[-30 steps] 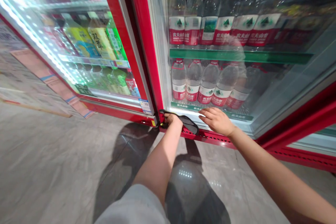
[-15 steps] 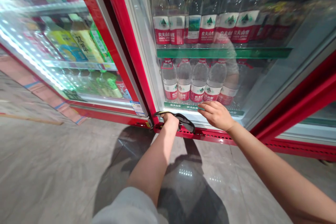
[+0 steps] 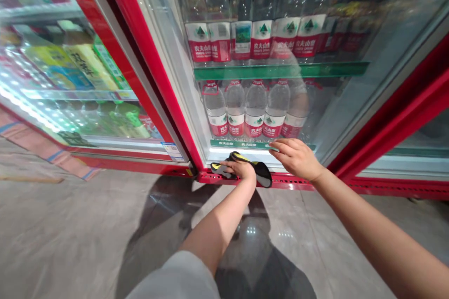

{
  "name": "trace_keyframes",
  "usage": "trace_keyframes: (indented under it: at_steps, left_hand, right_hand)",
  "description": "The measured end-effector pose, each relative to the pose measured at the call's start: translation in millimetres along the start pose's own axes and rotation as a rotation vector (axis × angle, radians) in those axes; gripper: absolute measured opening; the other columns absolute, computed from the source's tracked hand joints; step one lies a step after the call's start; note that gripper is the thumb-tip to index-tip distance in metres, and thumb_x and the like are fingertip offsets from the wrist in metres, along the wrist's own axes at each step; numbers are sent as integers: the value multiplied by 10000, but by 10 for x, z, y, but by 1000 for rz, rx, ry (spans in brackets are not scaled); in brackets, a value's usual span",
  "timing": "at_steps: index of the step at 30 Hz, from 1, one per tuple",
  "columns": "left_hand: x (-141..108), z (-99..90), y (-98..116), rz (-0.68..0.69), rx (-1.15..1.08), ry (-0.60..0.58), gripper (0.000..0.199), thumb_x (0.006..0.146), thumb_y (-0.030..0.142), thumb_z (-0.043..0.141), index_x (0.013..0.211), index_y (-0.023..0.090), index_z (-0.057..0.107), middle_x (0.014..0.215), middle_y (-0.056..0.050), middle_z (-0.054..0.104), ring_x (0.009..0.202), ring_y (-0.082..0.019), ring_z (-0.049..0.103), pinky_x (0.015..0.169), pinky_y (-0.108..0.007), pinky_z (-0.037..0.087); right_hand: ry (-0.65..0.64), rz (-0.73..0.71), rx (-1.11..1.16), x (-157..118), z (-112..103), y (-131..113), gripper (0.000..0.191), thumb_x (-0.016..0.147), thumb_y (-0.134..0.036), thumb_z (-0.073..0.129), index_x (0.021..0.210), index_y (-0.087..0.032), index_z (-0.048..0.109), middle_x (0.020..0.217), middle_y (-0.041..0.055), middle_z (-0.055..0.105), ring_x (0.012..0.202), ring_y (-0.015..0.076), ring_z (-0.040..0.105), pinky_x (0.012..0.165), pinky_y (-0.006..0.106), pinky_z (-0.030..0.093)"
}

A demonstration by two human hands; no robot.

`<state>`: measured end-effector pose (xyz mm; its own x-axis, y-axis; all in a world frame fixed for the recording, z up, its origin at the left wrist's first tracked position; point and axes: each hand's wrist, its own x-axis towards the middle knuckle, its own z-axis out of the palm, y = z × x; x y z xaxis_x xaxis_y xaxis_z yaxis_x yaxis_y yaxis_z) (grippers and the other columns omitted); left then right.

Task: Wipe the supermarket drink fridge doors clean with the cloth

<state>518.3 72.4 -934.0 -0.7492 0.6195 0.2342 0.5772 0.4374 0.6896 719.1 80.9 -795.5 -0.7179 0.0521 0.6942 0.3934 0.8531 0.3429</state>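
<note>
My left hand presses a dark grey cloth with yellow edging against the bottom of the glass door, at the red lower frame. Its fingers reach across the cloth, which sticks out on both sides of the hand. My right hand is at the lower part of the glass, fingers extended and slightly bent, holding nothing. Whether its fingertips touch the glass I cannot tell. Behind the glass, water bottles with red and white labels stand just above both hands.
A green shelf edge carries more bottles above. To the left, another lit cooler holds coloured drinks, with pinkish cartons beside it. A red door frame slants at the right. The grey tiled floor bears my shadow.
My left hand has slid to the right along the bottom of the door with the cloth, nearer my right hand. My right hand stays by the glass. The view has shifted slightly.
</note>
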Motion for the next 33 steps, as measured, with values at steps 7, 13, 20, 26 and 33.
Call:
trace_keyframes:
  at_steps: [7,13,20,26,33]
  left_hand:
    - [-507,7,-205,151,133,-140,791,981,355,381,1540,-148,137,1459,-443,419,1479,-460,361,1167,-609,329]
    - [-147,-336,-502,532,211,-455,411,932,291,473,1277,202,679,1400,-251,618,1423,-381,487,1097,-611,424]
    - [-65,-263,221,1003,169,-775,374,906,219,501,1091,433,746,1410,60,658,1169,-129,688,1236,-376,303]
    - [-497,84,955,1130,134,-773,398,969,251,409,1187,391,711,1461,21,617,1251,-145,650,1272,-425,237]
    - [-694,244,1217,1285,97,-879,229,899,315,553,1008,376,745,1229,26,761,1079,-81,723,1184,-288,366]
  right_hand:
    - [-178,48,-32,-668,-541,115,204,996,-154,563,1081,-174,748,1204,106,745,1133,224,639,901,352,481]
    - [-288,113,-33,-1180,-394,174,202,992,-160,567,989,-179,768,1121,98,760,1049,204,643,827,330,487]
    - [-359,8,7,-1277,-252,167,208,1002,-177,549,973,-171,755,1093,90,748,987,189,626,798,325,489]
    - [-425,93,35,-1716,-691,316,241,1014,-182,512,1050,-181,751,1066,91,740,947,176,603,793,321,472]
    - [-592,182,75,-2219,-945,607,210,980,-131,534,941,-178,734,899,68,709,807,166,590,737,304,422]
